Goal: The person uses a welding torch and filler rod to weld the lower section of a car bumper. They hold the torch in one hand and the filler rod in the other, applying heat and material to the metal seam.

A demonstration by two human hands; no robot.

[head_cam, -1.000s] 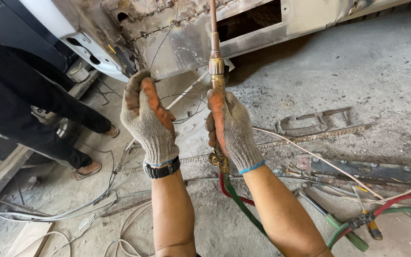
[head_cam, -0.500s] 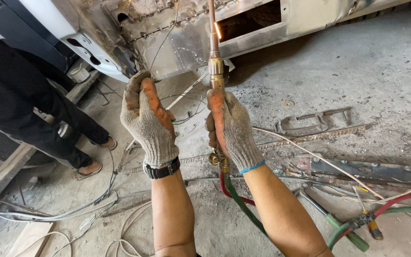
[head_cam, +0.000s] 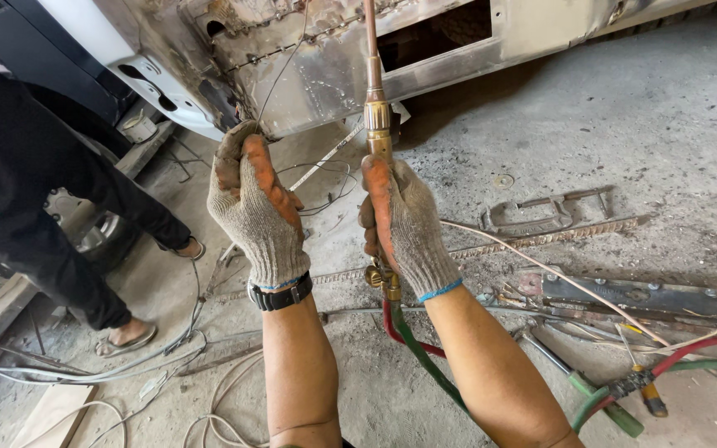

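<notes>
Since the earlier frames almost nothing has shifted: both gloved hands sit where they were, and the person in dark clothes (head_cam: 35, 191) at the left has only changed footing slightly.

In the head view, the ground is rough grey concrete floor (head_cam: 624, 116), dusty and stained, strewn with thin wires (head_cam: 85, 365), a ribbed steel bar (head_cam: 541, 236) and flat metal brackets (head_cam: 632, 294). Along the top runs the scorched, rusted lower panel of a vehicle body (head_cam: 317, 58), with a dark rectangular opening (head_cam: 433, 33) cut into it.

The right hand (head_cam: 408, 228), in a knitted grey glove with orange palm, is clamped around the gas torch (head_cam: 375, 116), whose brass and copper tube rises upright toward the panel. Red and green hoses (head_cam: 408, 340) drop from its base between the forearms. The left hand (head_cam: 255, 203), gloved alike with a black watch at the wrist, is raised just beside the torch with fingers curled together; whether it pinches the thin wire running up from it is hard to tell.

The torch tip is cut off by the top edge. The other person's upper body is out of frame, and the hoses leave the picture at the right.
</notes>
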